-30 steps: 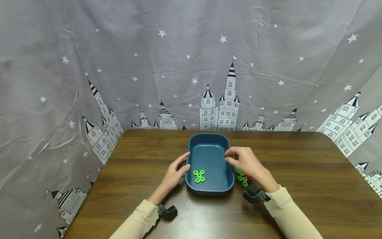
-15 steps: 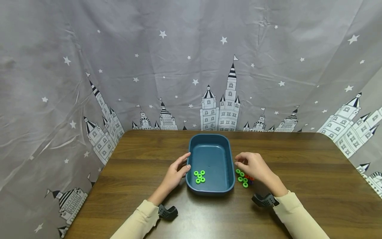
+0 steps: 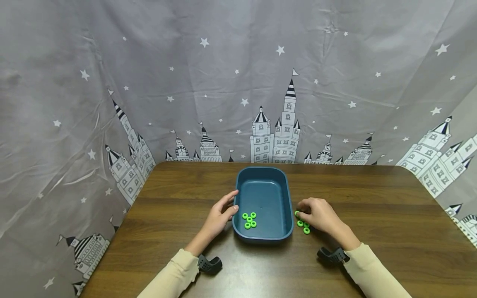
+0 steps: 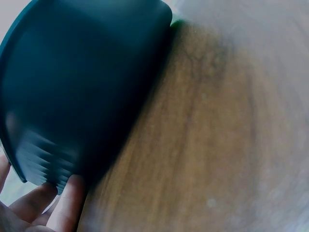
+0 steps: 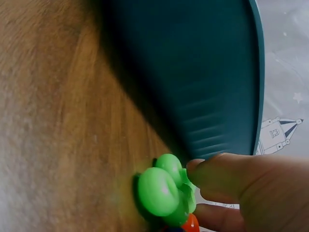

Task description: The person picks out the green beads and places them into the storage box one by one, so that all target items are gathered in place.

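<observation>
The blue bin [image 3: 261, 239] stands on the table with several green rings [image 3: 249, 219] lying in its near left part. My left hand [image 3: 218, 213] touches the bin's left side, and in the left wrist view fingertips [image 4: 72, 188] rest on its ribbed wall. Just right of the bin, my right hand [image 3: 320, 215] is lowered over a small pile, fingers bent and apart. Green rings [image 3: 306, 230] show beside it. The right wrist view has the thumb [image 5: 217, 174] against the green rings [image 5: 158, 191], with an orange-red piece [image 5: 191, 223] below; no clear grip shows.
The wooden table [image 3: 179, 178] extends to both sides of the bin. Behind it hangs a grey curtain [image 3: 208, 82] printed with stars and castles. A black wrist mount [image 3: 210, 265] sits on the left wrist, another [image 3: 331, 255] on the right.
The right hand has moved from the bin's right rim rightward and down onto the pile, covering the red and purple pieces. My left hand stays at the bin.
</observation>
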The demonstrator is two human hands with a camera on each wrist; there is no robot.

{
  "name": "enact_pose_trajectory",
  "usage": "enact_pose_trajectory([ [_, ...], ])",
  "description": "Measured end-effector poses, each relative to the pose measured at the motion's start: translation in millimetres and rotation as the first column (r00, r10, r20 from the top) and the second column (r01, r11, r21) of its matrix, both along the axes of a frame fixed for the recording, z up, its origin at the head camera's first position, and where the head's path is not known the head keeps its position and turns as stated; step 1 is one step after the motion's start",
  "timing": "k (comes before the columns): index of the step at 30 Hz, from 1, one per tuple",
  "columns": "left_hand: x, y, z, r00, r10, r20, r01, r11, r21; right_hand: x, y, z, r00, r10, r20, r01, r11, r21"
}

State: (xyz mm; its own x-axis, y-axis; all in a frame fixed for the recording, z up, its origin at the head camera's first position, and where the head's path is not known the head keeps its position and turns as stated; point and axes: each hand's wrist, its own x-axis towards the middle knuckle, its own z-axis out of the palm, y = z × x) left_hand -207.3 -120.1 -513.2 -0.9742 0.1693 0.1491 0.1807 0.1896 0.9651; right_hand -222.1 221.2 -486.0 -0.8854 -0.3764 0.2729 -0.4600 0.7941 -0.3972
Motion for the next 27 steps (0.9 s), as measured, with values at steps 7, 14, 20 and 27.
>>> enact_pose_trajectory([
  [7,0.1,0.5,0.9,1.0,0.001,0.0,-0.001,1.0,0.002,1.4,-1.8,-2.1,1.0,-0.011,-0.023,0.012,1.0,0.015],
  [14,0.0,0.9,0.5,1.0,0.005,0.003,-0.005,1.0,0.003,3.1,-3.6,-2.6,0.999,-0.032,-0.02,0.033,0.999,0.032],
  [20,-0.2,0.9,-0.2,1.0,0.006,0.003,-0.006,1.0,0.003,3.7,-4.1,-3.3,0.999,-0.033,-0.025,0.034,0.999,0.038],
  [27,-0.4,0.5,-0.4,1.0,0.005,0.001,-0.005,1.0,0.008,2.6,-4.0,-4.5,0.999,-0.033,-0.039,0.035,0.998,0.047],
])
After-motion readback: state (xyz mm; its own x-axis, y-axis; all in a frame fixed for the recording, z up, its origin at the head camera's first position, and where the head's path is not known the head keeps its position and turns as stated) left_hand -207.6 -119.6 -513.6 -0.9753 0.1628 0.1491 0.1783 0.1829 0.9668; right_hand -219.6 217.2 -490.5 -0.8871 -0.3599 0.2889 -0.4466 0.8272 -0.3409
